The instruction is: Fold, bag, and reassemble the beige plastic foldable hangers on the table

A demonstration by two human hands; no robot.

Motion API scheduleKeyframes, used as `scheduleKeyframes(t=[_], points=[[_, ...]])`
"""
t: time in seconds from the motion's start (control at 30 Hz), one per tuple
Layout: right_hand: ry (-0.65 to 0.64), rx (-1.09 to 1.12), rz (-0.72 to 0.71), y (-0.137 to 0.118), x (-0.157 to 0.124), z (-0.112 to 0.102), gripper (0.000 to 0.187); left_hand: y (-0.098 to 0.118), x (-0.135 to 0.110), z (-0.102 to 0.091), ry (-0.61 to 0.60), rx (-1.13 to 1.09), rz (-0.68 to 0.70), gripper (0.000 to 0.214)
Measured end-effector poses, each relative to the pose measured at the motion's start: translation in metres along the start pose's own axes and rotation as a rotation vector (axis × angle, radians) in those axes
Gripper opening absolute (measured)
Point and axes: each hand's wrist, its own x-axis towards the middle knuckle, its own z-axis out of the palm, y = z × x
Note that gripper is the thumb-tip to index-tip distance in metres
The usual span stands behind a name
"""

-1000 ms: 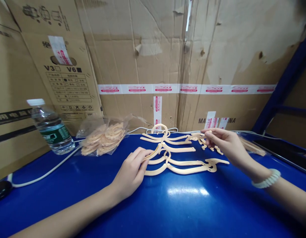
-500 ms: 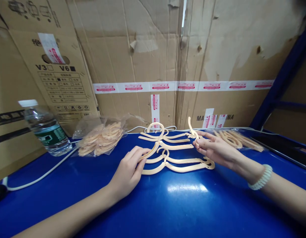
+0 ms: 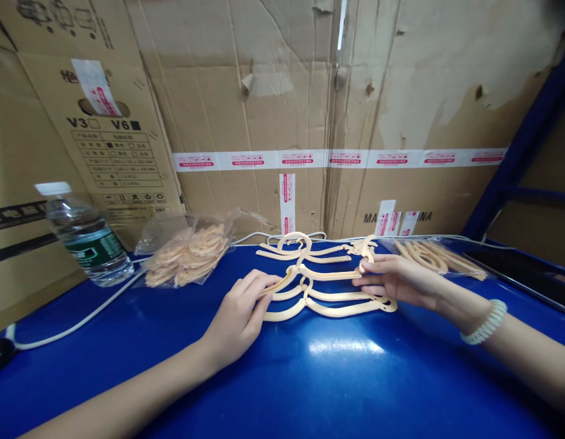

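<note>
Thumb and fingers of the left hand (image 3: pixel 243 309) are closed on the left arm of a pale peach hanger (image 3: pixel 330 275) at the centre of the frame, and the right hand (image 3: pixel 401 280) pinches a small curved piece (image 3: pixel 368 250) of the same colour at the tip of its right arm; whether the two parts are joined cannot be told. The hanger has a smooth, matt look, its hook arching up and over to the left from the middle, its arms slender and gently bowed.

Similar front hangers (image 3: pixel 346 312) lie just below it in the frame, and rear pieces (image 3: pixel 330 260) just above, so room close around the grip is tight. From the front hangers down to the lower edge of the frame runs the glossy blue tabletop (image 3: pixel 286 390), with a bright glare. Its far edge meets a cardboard wall (image 3: pixel 245 195), along whose foot a white cable (image 3: pixel 447 238) passes. At centre left sit a bag of peach parts (image 3: pixel 191 256) and a bottle (image 3: pixel 94 247); at right, a second bag (image 3: pixel 440 259) and a dark flat object (image 3: pixel 524 277).
</note>
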Motion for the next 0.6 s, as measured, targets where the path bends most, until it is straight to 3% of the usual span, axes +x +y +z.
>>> scheduleKeyframes(t=[0.6], points=[[-0.030,0.041,0.027,-0.0034,-0.0034,0.0048,0.018,0.0008,-0.0002,-0.0001,0.008,0.000,0.022,0.026]])
